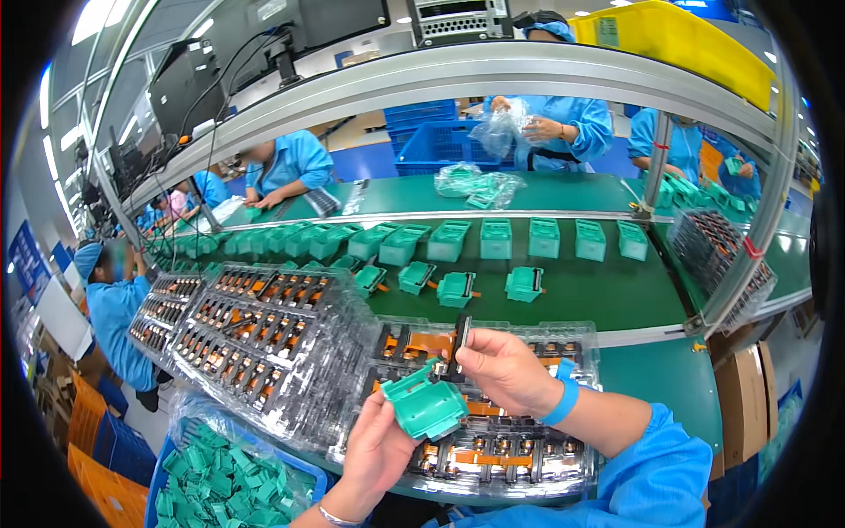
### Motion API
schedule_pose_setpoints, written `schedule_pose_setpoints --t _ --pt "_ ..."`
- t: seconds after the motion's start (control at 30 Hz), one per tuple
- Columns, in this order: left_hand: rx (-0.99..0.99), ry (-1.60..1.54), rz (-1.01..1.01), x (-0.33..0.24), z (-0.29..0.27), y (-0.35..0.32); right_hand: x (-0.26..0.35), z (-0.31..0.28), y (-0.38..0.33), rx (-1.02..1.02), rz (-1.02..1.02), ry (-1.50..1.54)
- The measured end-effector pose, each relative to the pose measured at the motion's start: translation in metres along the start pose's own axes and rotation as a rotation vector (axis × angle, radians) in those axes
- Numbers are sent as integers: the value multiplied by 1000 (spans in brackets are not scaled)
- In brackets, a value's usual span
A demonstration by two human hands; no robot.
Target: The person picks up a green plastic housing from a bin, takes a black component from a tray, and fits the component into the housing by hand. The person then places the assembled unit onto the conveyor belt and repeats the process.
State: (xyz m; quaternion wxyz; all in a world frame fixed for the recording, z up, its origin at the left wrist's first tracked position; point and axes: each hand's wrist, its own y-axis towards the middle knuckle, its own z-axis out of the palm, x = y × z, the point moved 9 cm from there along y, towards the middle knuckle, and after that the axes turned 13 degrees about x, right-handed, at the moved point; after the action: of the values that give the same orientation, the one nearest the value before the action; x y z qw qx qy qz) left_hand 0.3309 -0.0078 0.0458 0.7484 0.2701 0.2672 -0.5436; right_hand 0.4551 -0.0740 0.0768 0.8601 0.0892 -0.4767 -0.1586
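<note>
A long green belt point(598, 299) ran across the bench, well past the fingers, with rows of green plastic cases point(495, 238) standing on it. To the left of the fingers lay stacks of clear trays point(264, 334) full of small black and orange parts. Right under the fingers sat one more clear tray point(576, 339) of the same parts. Down and to the left of the fingers was a blue bin point(163, 475) of loose green pieces.

The left hand point(374, 453) was closed around a green plastic housing point(425, 405), with the fingers wrapped under it and the thumb at its side. The housing sat just in front of the person, above the near tray. It looked light, hard and smooth, so it could slip; holding it by its flat sides seemed best.

The right hand point(506, 370) pinched a thin black part point(459, 339) between thumb and fingertips, and held it upright just above the housing. The part looked small and easy to bend or snap. It seemed best held by its stiff black edge, not by the orange strip.
</note>
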Motion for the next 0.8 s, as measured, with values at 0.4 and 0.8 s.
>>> schedule_pose_setpoints --t 0.4,0.8 --pt "-231 283 162 -17 -38 6 -4 -12 -3 -135 -16 -402" --pt "-101 815 8 -10 -27 17 29 20 -11 -6 70 -1156"
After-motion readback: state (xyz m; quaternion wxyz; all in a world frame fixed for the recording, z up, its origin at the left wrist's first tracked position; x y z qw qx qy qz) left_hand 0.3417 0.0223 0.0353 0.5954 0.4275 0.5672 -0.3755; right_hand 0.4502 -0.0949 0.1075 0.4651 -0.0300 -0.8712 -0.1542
